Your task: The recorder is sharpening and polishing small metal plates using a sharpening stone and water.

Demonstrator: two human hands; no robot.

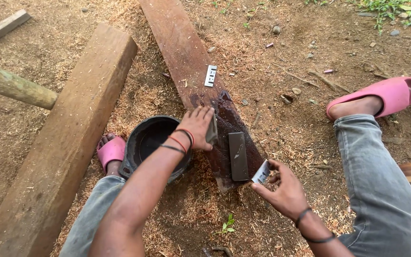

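Head view: left hand (198,126) grips a stone (212,129); right hand (284,190) pinches a blade (261,172).

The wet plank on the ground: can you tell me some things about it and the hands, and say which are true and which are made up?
1. A dark rectangular stone lies on the wet end of the plank. True.
2. The right hand is empty. False: it pinches a small flat metal blade by the plank's end.
3. A black round bowl sits on the sawdust beside the plank. True.
4. The left hand rests on the thick beam. False: it is over the plank's edge, holding a small grey block.
5. Another small metal piece lies farther up the plank. True.
6. The person wears green sandals. False: they are pink.
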